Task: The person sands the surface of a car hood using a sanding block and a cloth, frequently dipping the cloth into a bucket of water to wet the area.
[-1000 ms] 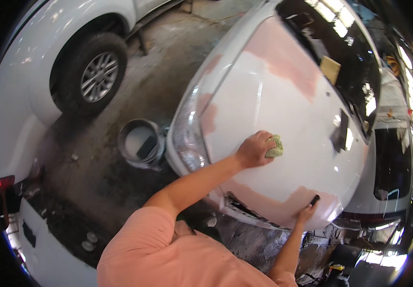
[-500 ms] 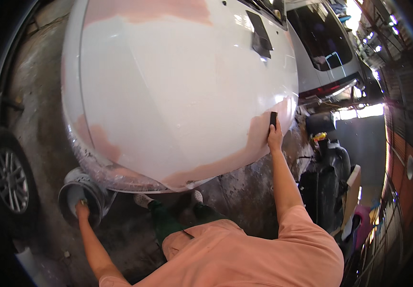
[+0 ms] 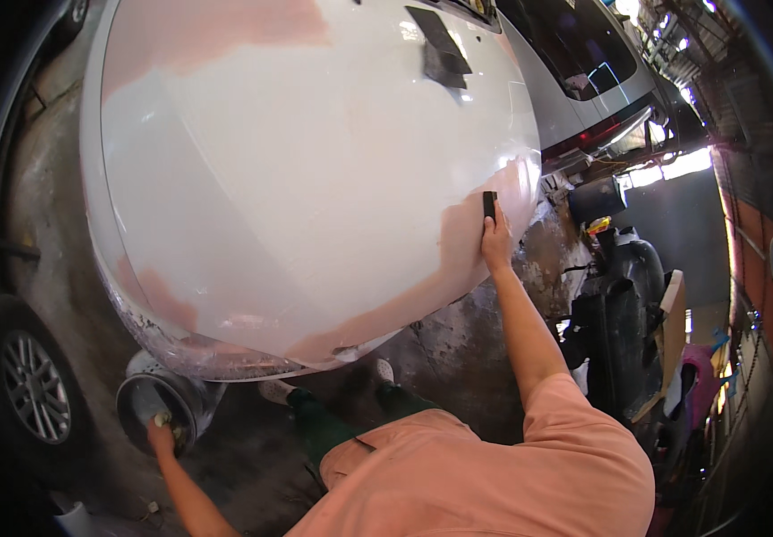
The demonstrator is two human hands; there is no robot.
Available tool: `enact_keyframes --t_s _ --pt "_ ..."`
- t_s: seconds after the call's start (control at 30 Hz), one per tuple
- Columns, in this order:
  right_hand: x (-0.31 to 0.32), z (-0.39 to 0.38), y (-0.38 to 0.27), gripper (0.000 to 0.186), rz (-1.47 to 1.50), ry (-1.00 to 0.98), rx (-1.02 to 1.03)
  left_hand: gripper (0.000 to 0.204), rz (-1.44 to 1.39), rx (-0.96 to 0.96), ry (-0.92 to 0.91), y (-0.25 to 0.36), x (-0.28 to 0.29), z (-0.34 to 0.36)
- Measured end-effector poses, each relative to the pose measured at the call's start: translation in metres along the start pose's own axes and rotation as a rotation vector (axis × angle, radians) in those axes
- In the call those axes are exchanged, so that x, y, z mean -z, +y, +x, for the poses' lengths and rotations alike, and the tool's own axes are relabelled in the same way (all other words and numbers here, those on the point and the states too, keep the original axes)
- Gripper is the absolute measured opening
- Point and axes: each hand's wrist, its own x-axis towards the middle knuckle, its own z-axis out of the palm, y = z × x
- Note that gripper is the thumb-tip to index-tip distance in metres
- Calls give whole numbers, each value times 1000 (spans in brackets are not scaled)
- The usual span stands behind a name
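My right hand is closed on a dark sanding block, which lies against the hood near its right front corner. Beneath it the white car hood has a pinkish filler patch. At the lower left, my left hand is at the mouth of a grey bucket. A small, crumpled, pale yellowish wad, perhaps a sponge or rag, shows in its fingers. The bucket's contents are hard to make out.
A dark folded sheet rests on the hood's far right. Behind it stands a silver car. Black plastic parts are piled at right. A wheel of another vehicle is at left. My feet are near the bumper.
The view has shifted, so the hood appears further left. My left hand has drawn slightly toward the bucket's near rim, showing more of the pale wad. The sanding block stays on the filler patch.
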Motion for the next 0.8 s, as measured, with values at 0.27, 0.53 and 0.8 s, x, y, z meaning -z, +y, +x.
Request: enact_keyframes --t_s 0.27,0.53,0.8 --pt "-6 1 38 50 -35 127 180 53 -1125 160 -203 74 80 -141" --pt "-13 -36 38 48 217 173 96 61 -1376 -398 -541 457 9 -312" --pt "-16 59 123 43 88 255 10 50 -129 -1278 -57 813 -189 -357"
